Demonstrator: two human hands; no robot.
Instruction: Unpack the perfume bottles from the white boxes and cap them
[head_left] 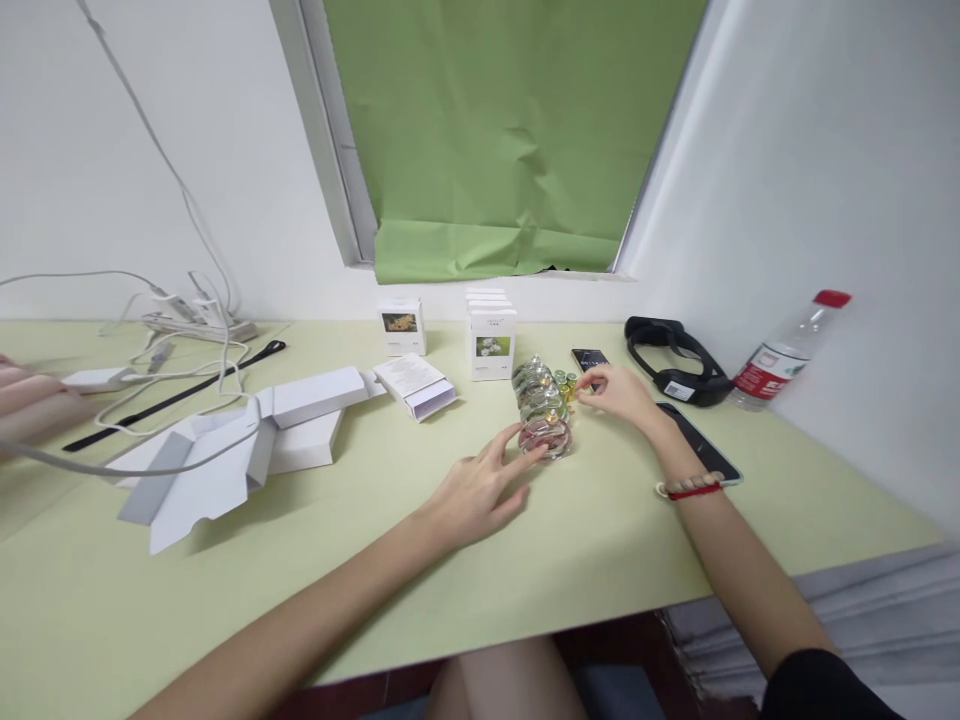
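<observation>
A row of clear-wrapped packets (537, 388) runs away from me on the table, the nearest one pinkish (545, 438). My left hand (480, 488) rests at this near packet, thumb and index finger apart and touching its edge; nothing is held in it. Right of the row stand several small yellow-green vials (567, 383). My right hand (616, 392) is beside them with its fingertips pinched together; what they hold, if anything, is too small to make out. Behind the row, white boxes with a flower picture (493, 345) stand one behind another.
An open-ended white box (415, 384) and another upright box (402, 328) sit left of centre. Unfolded white cartons (217, 460), cables and a power strip (199, 327) lie farther left. At right are a phone (589, 358), tablet (701, 445), black headset (675, 360) and bottle (780, 355).
</observation>
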